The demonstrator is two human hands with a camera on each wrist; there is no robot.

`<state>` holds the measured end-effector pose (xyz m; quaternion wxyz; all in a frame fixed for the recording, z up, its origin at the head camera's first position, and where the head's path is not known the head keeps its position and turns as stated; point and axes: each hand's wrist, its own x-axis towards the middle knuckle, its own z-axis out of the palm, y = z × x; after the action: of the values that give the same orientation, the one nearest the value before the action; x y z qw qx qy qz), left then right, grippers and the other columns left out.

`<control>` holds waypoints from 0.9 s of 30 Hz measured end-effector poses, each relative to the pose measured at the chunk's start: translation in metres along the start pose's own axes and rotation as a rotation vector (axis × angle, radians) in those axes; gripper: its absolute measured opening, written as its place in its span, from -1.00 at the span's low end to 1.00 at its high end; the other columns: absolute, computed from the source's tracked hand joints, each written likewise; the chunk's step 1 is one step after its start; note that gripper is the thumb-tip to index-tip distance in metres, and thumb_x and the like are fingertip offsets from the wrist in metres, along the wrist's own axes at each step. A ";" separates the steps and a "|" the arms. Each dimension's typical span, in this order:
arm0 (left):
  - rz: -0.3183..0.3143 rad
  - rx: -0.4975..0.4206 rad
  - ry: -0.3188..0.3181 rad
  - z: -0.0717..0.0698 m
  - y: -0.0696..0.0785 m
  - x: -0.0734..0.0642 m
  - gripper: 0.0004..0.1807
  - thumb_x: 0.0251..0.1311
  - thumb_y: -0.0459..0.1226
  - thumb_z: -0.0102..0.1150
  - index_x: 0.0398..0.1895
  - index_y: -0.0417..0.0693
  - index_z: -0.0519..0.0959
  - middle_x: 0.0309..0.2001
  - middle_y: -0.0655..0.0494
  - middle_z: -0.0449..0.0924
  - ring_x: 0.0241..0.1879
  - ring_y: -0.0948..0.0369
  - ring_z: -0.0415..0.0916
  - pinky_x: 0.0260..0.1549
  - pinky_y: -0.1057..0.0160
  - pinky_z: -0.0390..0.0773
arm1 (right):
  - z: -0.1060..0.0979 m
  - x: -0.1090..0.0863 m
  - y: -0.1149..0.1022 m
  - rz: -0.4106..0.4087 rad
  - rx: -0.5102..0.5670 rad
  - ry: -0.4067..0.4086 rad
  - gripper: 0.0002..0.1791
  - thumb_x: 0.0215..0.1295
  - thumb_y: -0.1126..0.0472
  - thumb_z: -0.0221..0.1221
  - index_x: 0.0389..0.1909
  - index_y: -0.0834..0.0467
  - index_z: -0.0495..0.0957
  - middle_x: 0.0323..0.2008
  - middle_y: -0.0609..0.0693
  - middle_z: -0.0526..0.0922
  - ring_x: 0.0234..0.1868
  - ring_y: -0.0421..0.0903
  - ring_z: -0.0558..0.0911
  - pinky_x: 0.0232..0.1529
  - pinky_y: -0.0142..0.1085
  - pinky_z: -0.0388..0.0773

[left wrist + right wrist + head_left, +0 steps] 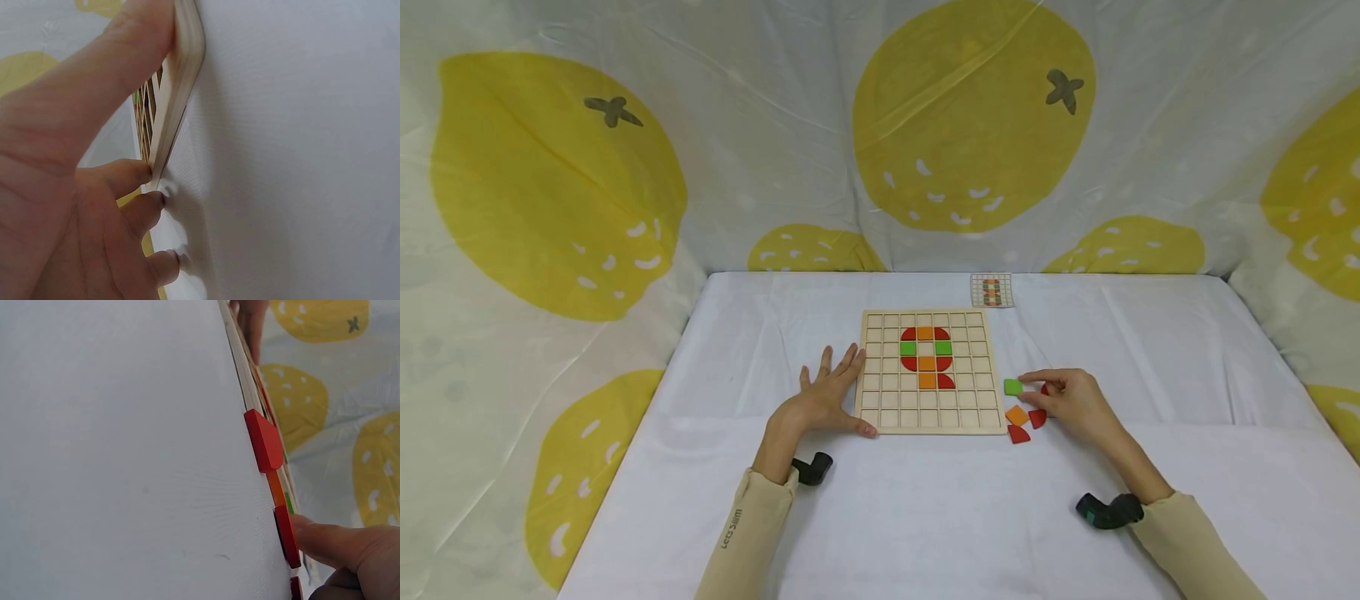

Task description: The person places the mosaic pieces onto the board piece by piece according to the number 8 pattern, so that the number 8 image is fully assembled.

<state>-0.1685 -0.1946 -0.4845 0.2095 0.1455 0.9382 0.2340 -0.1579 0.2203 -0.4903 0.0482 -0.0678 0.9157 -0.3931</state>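
A wooden grid board [880, 417] lies on the white cloth, with orange, green and red tiles set in its upper middle cells. My left hand [822, 402] is spread at its left edge; the thumb [119, 56] presses the board's near corner and a fingertip touches its side. To the right of the board, my right hand [1078, 406] pinches a green square tile [1013, 387] by its right side between thumb and forefinger. Close below lie an orange square tile [1017, 415] and red quarter-round tiles [1019, 434]. Another red tile [1045, 389] is partly hidden under the right hand.
A small pattern card [992, 291] with a printed grid lies behind the board, near the table's back edge. Black wrist-worn devices [1109, 511] hang at both cuffs. A cloth printed with lemons [973, 117] hangs behind and at the sides.
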 end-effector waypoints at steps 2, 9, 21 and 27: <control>-0.001 0.020 0.003 0.005 -0.007 0.005 0.65 -0.37 0.43 0.54 0.71 0.15 -0.30 0.71 0.19 -0.50 0.64 -0.13 -0.76 0.44 -0.54 -0.54 | 0.000 0.000 0.000 -0.004 0.006 0.012 -0.68 0.20 0.19 0.48 -0.03 0.17 0.78 -0.69 -0.11 0.26 -0.59 -0.17 0.32 -0.57 -0.39 0.18; -0.012 0.053 0.000 0.008 -0.011 0.009 0.61 -0.29 0.35 0.58 0.70 0.19 -0.35 0.70 0.24 -0.54 0.64 -0.11 -0.77 0.44 -0.55 -0.52 | 0.002 0.002 -0.007 -0.010 0.053 0.028 -0.68 0.21 0.22 0.48 -0.02 0.18 0.78 -0.69 -0.10 0.23 -0.61 -0.18 0.27 -0.61 -0.38 0.13; -0.004 0.030 0.004 0.007 -0.008 0.006 0.59 -0.25 0.31 0.60 0.70 0.16 -0.32 0.70 0.21 -0.52 0.64 -0.12 -0.78 0.43 -0.54 -0.56 | 0.031 0.008 -0.041 -0.088 0.120 -0.069 -0.69 0.15 0.17 0.52 -0.07 0.13 0.81 -0.71 -0.14 0.21 -0.69 -0.24 0.18 -0.63 -0.43 0.05; -0.011 0.021 -0.003 0.006 -0.008 0.006 0.61 -0.29 0.36 0.58 0.70 0.17 -0.32 0.70 0.21 -0.52 0.64 -0.12 -0.77 0.44 -0.53 -0.56 | 0.044 0.010 -0.053 -0.122 0.113 -0.106 -0.69 0.13 0.14 0.53 -0.09 0.08 0.82 -0.71 -0.15 0.20 -0.65 -0.25 0.18 -0.59 -0.44 0.06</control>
<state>-0.1727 -0.1970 -0.4952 0.2107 0.1429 0.9411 0.2226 -0.1565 0.1512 -0.4827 0.0764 -0.1415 0.8823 -0.4424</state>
